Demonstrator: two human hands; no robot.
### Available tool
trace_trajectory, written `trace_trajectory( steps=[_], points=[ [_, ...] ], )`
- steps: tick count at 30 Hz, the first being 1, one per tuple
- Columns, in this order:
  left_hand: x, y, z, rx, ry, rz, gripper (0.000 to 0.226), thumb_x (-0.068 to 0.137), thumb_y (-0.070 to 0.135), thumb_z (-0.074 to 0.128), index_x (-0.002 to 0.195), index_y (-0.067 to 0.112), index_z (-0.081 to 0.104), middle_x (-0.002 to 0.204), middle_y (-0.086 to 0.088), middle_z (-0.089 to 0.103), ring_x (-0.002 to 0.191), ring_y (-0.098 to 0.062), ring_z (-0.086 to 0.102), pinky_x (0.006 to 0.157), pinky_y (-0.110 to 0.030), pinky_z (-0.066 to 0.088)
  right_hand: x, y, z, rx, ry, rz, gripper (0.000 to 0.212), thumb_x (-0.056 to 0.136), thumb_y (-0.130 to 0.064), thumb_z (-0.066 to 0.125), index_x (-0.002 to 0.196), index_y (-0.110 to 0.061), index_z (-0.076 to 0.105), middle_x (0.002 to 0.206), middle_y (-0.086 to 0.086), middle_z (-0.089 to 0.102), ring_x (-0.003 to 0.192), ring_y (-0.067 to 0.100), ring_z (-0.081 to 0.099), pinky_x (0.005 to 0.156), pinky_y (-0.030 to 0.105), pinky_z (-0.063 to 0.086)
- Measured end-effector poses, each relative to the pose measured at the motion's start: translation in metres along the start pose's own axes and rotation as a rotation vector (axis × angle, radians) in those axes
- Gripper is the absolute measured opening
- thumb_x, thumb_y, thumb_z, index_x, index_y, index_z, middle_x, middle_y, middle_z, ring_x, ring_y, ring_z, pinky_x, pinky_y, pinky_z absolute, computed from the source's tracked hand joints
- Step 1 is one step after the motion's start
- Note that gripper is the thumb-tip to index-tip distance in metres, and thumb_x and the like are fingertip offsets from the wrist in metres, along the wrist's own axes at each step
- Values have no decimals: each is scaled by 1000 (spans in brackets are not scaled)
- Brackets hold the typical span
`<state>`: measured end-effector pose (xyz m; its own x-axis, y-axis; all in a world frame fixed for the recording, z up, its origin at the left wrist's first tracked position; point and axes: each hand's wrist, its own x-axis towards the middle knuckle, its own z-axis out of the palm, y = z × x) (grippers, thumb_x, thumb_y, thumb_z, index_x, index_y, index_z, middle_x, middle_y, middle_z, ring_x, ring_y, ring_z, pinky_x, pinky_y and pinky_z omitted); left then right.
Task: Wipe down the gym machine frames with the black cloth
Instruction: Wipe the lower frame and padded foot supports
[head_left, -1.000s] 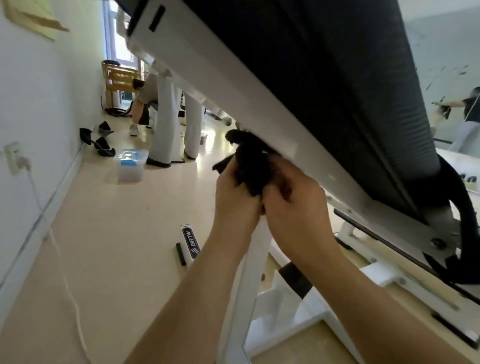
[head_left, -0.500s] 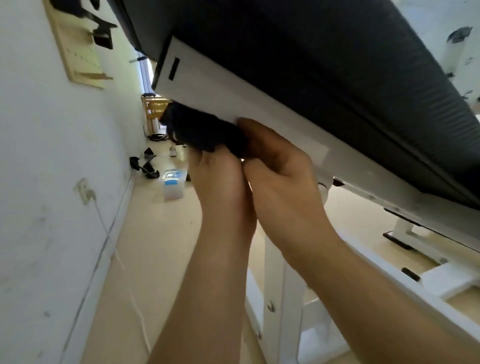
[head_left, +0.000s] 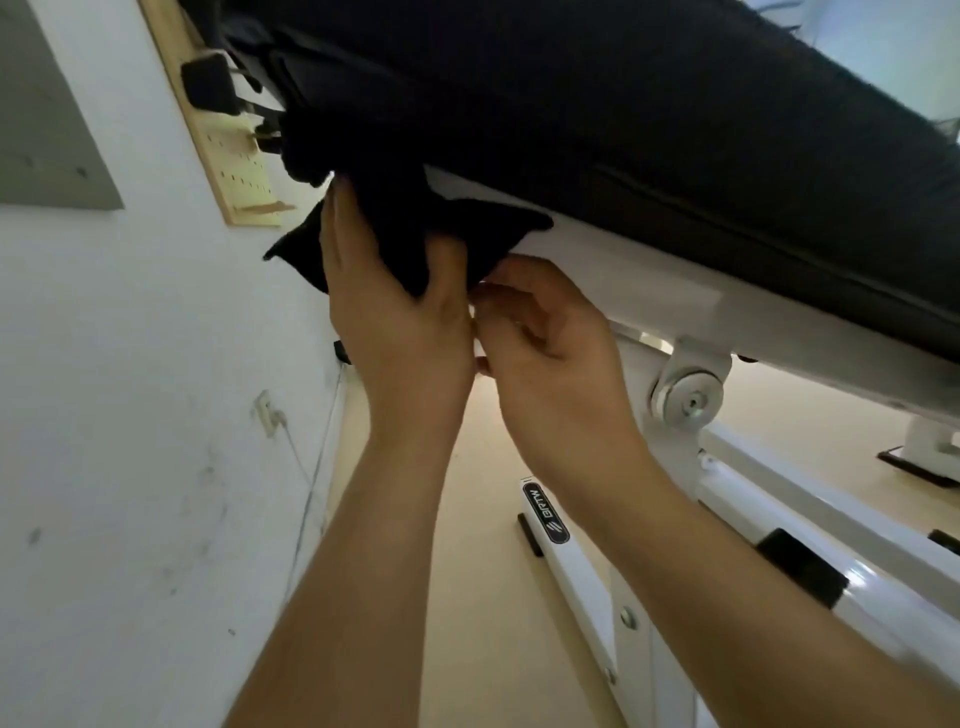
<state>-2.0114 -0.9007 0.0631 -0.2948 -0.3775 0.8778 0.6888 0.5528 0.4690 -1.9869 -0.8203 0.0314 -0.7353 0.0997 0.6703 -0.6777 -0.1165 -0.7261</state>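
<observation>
A black cloth (head_left: 410, 228) is bunched against the upper end of the white frame rail (head_left: 649, 286) that runs under the bench's black pad (head_left: 623, 114). My left hand (head_left: 395, 312) grips the cloth from below and presses it to the rail. My right hand (head_left: 550, 338) sits just to its right, fingers curled and pinching the cloth's lower right corner beneath the rail. Both forearms reach up from the bottom of the view.
A white wall (head_left: 130, 415) with a socket (head_left: 265, 413) and a wooden pegboard (head_left: 228, 135) stands close on the left. The bench's pivot bolt (head_left: 688, 400), white legs (head_left: 597, 597) and base bars (head_left: 831, 519) fill the right. Beige floor (head_left: 483, 571) lies below.
Both hands have slid the cloth up the white rail toward its upper end. The view has tilted upward, bringing the pegboard and pad closer.
</observation>
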Motion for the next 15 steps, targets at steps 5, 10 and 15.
trace_trajectory(
  steps=[5,10,15],
  points=[
    [9,-2,-6,29,79,0,22,82,30,54,81,10,64,71,-3,66,60,-11,53,56,-7,37,-8,6,-15,-83,68,80,31,86,-9,49,100,-32,63,95,-15,66,86,6,65,72,29,56],
    [49,-3,-3,-245,73,-549,36,91,35,51,57,27,59,65,4,56,67,-17,57,71,-34,52,-11,1,-15,-59,25,154,34,85,-6,51,106,-32,60,100,-13,61,88,10,64,67,30,55],
    [27,6,-11,60,-49,-335,36,97,40,39,81,18,63,83,-3,68,87,-26,64,74,-26,50,-16,-6,-19,-111,58,140,36,90,-12,53,116,-37,53,108,-16,56,85,-2,58,66,19,50]
  ],
)
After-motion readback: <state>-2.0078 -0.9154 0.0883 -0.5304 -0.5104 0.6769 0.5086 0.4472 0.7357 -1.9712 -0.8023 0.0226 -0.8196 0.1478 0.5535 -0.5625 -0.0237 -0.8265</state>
